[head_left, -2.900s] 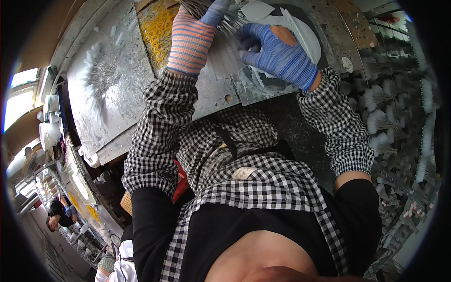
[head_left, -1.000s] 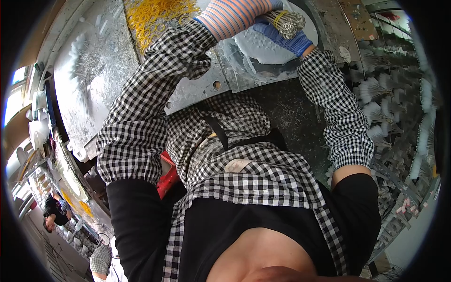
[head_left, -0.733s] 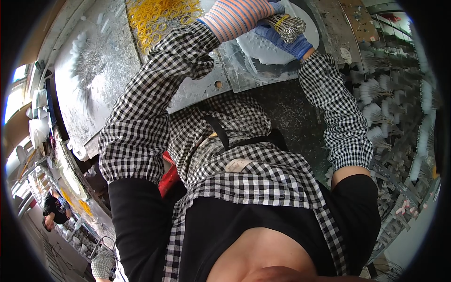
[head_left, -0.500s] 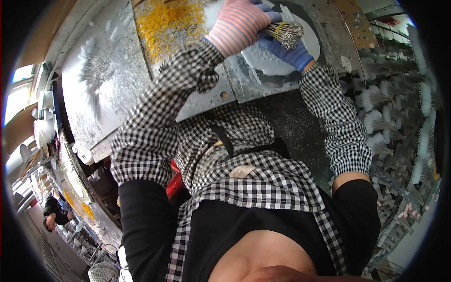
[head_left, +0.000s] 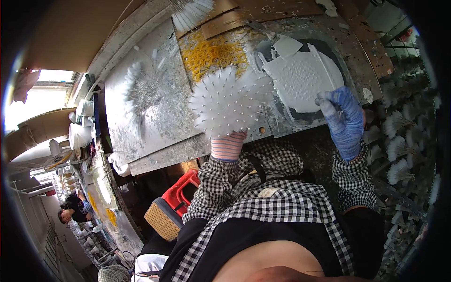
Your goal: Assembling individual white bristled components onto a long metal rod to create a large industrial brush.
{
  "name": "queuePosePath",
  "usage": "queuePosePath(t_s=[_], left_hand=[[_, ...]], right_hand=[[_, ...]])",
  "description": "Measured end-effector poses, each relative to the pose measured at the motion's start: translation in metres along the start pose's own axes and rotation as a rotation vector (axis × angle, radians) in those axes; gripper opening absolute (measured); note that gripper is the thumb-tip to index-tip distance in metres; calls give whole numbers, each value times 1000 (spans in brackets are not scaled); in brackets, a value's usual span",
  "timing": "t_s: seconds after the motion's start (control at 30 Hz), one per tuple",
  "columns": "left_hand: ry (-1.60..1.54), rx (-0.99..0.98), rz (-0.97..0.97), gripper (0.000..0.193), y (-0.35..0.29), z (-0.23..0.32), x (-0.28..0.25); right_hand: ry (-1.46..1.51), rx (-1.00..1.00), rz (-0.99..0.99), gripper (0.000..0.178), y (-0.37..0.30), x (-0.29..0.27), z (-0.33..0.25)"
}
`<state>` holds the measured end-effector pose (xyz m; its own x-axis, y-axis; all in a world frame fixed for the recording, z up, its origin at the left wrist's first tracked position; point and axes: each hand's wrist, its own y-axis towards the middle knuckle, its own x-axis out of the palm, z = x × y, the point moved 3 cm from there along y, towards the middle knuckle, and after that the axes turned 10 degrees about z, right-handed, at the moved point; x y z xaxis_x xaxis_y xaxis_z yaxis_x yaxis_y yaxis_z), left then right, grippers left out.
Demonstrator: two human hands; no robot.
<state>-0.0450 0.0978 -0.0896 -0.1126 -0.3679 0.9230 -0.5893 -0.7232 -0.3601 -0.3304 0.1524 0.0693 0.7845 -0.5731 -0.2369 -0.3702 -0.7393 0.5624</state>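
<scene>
My left hand (head_left: 228,145), in a pink-and-grey striped glove, is closed around the hidden lower end of a bundle of thin wires (head_left: 230,101). The bundle spreads into a wide white round head with small white blobs at its tips, held above the table's front edge. My right hand (head_left: 345,120), in a blue glove, has thumb and forefinger pinched together at the right side of a slab of white paste (head_left: 300,77). Whether anything is between those fingertips I cannot make out. The paste is dotted with small dimples and lies on a dark board.
Yellow rubber bands (head_left: 213,54) lie behind the bundle. Another white-tipped bundle (head_left: 143,91) rests on the grey table's left part. Many similar fan-shaped bundles (head_left: 399,124) stand at the right. A red stool (head_left: 181,192) is below left; a co-worker (head_left: 75,207) is far left.
My left hand has drawn back toward me from above the paste, and the bundle now shows its spread head instead of its looped wire ends. My right hand has come off the bundle, moving right and nearer.
</scene>
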Motion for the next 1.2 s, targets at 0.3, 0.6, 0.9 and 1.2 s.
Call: queuePosePath(t_s=[0.3,0.6,0.9,1.2], left_hand=[[-217,-177,-210,52,-12,-18,-21],[-556,35,451,39,-8,-24,-4],[-30,617,675,31,-6,0,21],[123,772,587,30,-14,34,19]], right_hand=[[51,47,-104,11,-13,25,0],[61,50,-119,11,-19,26,3],[64,77,-146,14,-24,24,3],[126,130,-165,14,-30,29,9]])
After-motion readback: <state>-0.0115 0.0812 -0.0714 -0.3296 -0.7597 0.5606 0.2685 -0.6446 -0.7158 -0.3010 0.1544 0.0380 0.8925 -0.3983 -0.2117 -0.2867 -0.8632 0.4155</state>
